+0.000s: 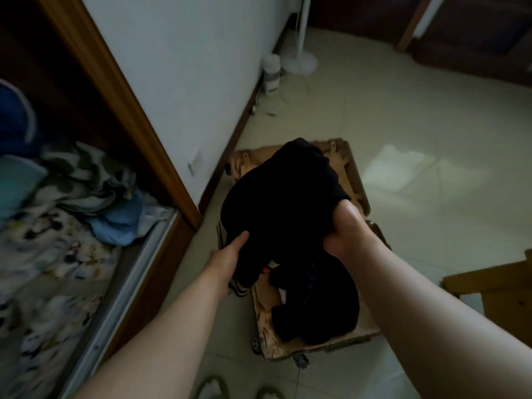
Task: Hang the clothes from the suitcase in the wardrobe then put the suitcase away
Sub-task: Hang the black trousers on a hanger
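An open tan suitcase (355,180) lies on the tiled floor below me. Above it I hold a bunched black garment (279,194) with white stripes at its lower edge. My left hand (227,259) grips the garment's left side, thumb on top. My right hand (347,226) grips its right side, fingers hidden in the cloth. More dark clothing (316,306) lies in the near half of the suitcase. The wardrobe (121,90) stands open at the left, with its wooden frame and a metal sliding rail (129,286).
Patterned bedding and blue cloth (80,203) are piled inside the wardrobe bottom. A white fan base (300,63) and a white container (272,73) stand by the far wall. Wooden furniture (495,286) sits at the right. My slippers (213,387) show at the bottom edge.
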